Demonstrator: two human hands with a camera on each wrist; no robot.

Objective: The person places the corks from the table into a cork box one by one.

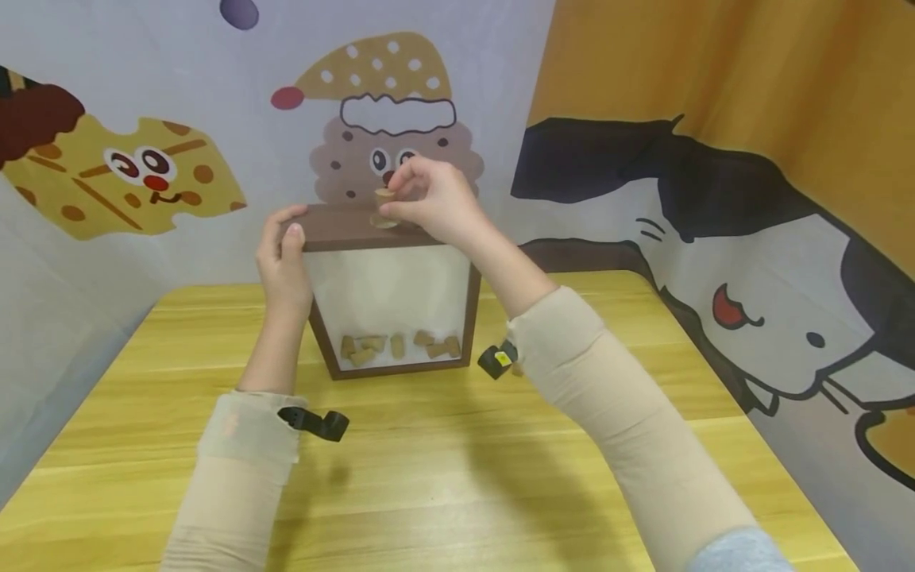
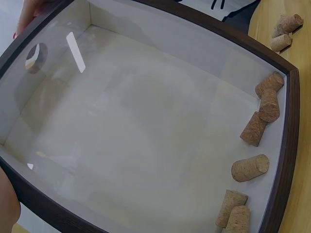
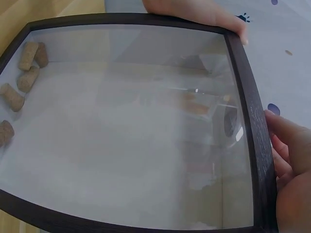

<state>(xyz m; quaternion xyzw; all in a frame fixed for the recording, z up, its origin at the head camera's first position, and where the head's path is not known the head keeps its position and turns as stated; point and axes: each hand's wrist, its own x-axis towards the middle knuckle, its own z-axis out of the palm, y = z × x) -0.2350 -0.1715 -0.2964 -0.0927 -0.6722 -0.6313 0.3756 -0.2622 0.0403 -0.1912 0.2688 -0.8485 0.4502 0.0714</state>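
Note:
A shadow box frame [image 1: 391, 368] with a dark brown wooden rim and clear front stands upright on the table. Several corks [image 1: 397, 345] lie along its bottom inside, also seen as corks [image 2: 250, 168] in the left wrist view. My left hand [image 1: 282, 258] grips the top left corner of the frame. Thumb and fingers of my right hand [image 1: 436, 199] pinch a cork [image 1: 385, 197] upright, just above the round hole [image 1: 384, 222] in the top edge. In the right wrist view the frame's rim hides part of my right hand [image 3: 291, 150] and the cork.
Loose corks [image 2: 286, 30] lie on the table outside the frame, on its right side. The yellow wood-grain table [image 1: 400, 477] stretches in front. Behind it hangs a cloth [image 1: 236, 48] printed with cartoon figures. Each wrist carries a small black camera [image 1: 496, 360].

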